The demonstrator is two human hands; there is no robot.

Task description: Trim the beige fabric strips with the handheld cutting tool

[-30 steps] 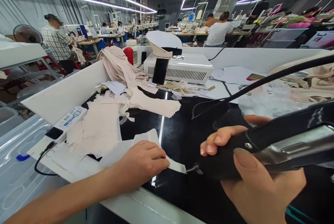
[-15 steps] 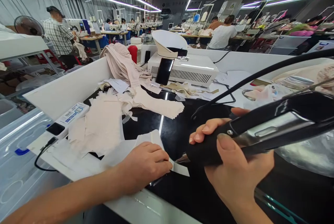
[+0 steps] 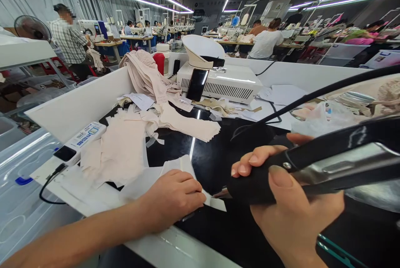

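Observation:
My left hand [image 3: 175,195], fingers curled together, presses a piece of white fabric [image 3: 177,164] against the glossy black tabletop [image 3: 203,230]. A narrow strip of that fabric [image 3: 218,204] pokes out past my fingertips. My right hand [image 3: 290,205] is wrapped around a black corded hand tool [image 3: 337,151] with a silver lever along its side. The tool's slim metal tip [image 3: 222,193] points left, close to the strip; whether the two touch I cannot tell.
Beige cut fabric pieces [image 3: 121,143] lie in a loose stack at left, beside a white device [image 3: 81,142] with a cable. Behind stand a phone [image 3: 196,84] and a white vented box [image 3: 218,82]. A plastic bag [image 3: 328,116] lies at right. People sit at sewing machines beyond.
My right hand has drawn the tool slightly to the right, its tip sliding away from my left fingers. My left hand and the fabric have hardly moved.

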